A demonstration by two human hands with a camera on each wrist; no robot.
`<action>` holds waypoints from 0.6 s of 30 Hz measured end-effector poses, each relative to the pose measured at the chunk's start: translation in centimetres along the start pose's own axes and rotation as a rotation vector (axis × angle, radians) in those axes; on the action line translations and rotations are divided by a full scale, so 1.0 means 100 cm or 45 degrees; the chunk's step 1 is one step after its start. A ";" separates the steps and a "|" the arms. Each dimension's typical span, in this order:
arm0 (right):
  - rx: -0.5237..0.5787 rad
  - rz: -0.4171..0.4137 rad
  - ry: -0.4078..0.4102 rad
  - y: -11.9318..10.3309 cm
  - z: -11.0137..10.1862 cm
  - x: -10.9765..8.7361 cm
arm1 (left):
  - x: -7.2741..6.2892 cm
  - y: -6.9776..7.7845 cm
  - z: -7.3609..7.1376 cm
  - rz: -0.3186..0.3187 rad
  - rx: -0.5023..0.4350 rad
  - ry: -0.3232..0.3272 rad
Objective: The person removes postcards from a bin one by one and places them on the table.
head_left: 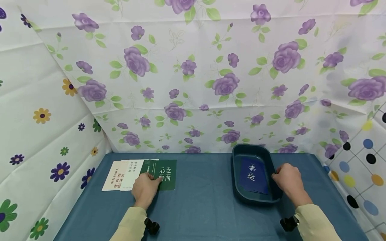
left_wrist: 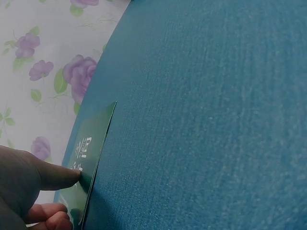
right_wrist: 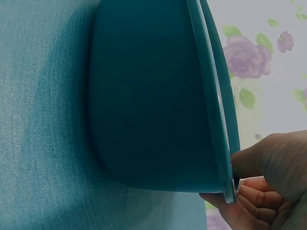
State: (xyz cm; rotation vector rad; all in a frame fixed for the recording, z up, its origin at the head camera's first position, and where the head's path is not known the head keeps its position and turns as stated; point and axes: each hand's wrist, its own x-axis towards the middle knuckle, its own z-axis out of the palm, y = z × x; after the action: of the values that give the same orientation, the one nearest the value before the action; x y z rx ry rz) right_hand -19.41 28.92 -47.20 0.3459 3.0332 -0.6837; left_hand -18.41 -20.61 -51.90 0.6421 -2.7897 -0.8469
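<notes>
White cloth printed with yellow, green and purple flowers, the left cloth (head_left: 27,83), hangs along the left edge of the table (head_left: 205,201). Just inside that edge, near the back, lies a cream card (head_left: 110,179), its right side covered by a white card (head_left: 128,179). Next, overlapping in the same row, comes a green card (head_left: 170,167) with pale writing, its right edge facing the middle of the table. The left hand (head_left: 145,189) pinches this card near its lower left part, thumb flat on the printed face and the other fingers curled in beneath. Between the card's right edge and the dark tray (head_left: 256,199) runs a wide stretch of blue table, room for sideways movement. Inside the tray a blue card (head_left: 254,186) lies face up, within the raised walls. The right hand (head_left: 288,180) grips the tray's right rim, thumb over the lip, fingers tucked under its outer side. Beyond that hand, a narrower strip of table reaches the dotted cloth (head_left: 359,190).
</notes>
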 end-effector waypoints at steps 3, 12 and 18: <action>0.001 -0.002 0.004 -0.001 -0.001 -0.001 | -0.001 0.000 0.000 0.010 -0.009 0.009; 0.003 0.003 0.003 -0.001 -0.001 -0.001 | -0.001 0.005 -0.001 0.027 -0.026 0.008; 0.007 -0.002 0.010 0.000 0.001 0.000 | -0.005 0.018 -0.001 0.080 -0.078 0.035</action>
State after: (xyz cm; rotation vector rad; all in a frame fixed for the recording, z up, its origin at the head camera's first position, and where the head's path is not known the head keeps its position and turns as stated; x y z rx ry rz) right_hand -19.38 28.92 -47.31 0.3478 3.0400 -0.6925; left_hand -18.58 -19.07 -50.86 0.5495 -2.7321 -0.9005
